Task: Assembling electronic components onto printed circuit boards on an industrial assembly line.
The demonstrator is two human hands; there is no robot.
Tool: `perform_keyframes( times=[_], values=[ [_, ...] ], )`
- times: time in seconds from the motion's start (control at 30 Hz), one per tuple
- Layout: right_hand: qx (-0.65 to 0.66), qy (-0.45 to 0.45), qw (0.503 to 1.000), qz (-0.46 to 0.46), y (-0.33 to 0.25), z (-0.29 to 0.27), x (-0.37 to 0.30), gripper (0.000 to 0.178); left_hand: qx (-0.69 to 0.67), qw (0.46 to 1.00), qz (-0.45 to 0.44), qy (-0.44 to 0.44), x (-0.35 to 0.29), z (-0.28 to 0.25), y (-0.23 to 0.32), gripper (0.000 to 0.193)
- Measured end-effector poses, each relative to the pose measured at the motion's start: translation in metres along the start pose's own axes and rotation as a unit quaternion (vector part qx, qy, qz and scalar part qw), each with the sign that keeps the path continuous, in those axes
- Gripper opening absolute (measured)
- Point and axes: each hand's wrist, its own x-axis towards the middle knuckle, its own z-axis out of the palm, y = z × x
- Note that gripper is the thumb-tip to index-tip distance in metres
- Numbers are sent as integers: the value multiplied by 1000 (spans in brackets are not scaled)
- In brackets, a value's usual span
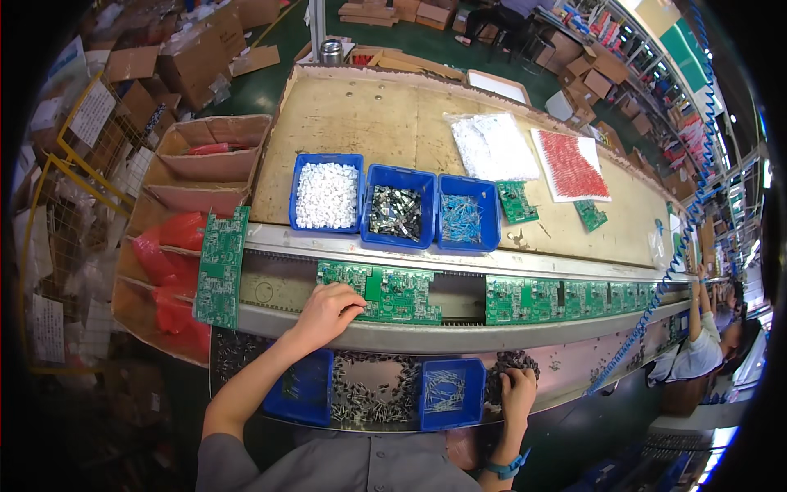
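My left hand (326,313) is over the left end of a green circuit board (399,293) lying in the metal rail track. Its thumb and forefinger are pinched together at the board's surface; anything between them is too small to see. My right hand (516,394) reaches into a heap of small dark components (518,361) on the near ledge, fingertips bent together among the parts. Whatever they grip cannot be made out. Left of that hand is a blue bin (453,394) of thin silvery parts, and beyond it loose dark components (373,385) with metal legs are spread out.
Blue bins hold white parts (326,195), dark metal-legged parts (395,211) and blue parts (461,218). More boards (525,300) line the track to the right; another board (221,266) lies across its left end. A blue coiled cord (635,336) hangs at right, near a co-worker (697,348).
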Motion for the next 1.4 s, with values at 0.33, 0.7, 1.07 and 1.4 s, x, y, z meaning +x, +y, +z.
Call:
perform_keyframes(
  times=[0.33, 0.7, 1.07, 1.4],
  values=[
    [40, 28, 999, 3, 1, -11, -1, 12, 35, 997, 62, 1, -5, 5, -1, 5],
    [108, 52, 993, 9, 8, -8, 6, 9, 40, 997, 57, -16, 2, 7, -1, 8],
    [1, 2, 998, -65, 3, 17, 22, 8, 68, 997, 28, 28, -10, -21, 19, 22],
    [12, -32, 996, -85, 10, 18, 29, 10, 109, 955, -128, 243, -82, -97, -23, 11]
  ],
)
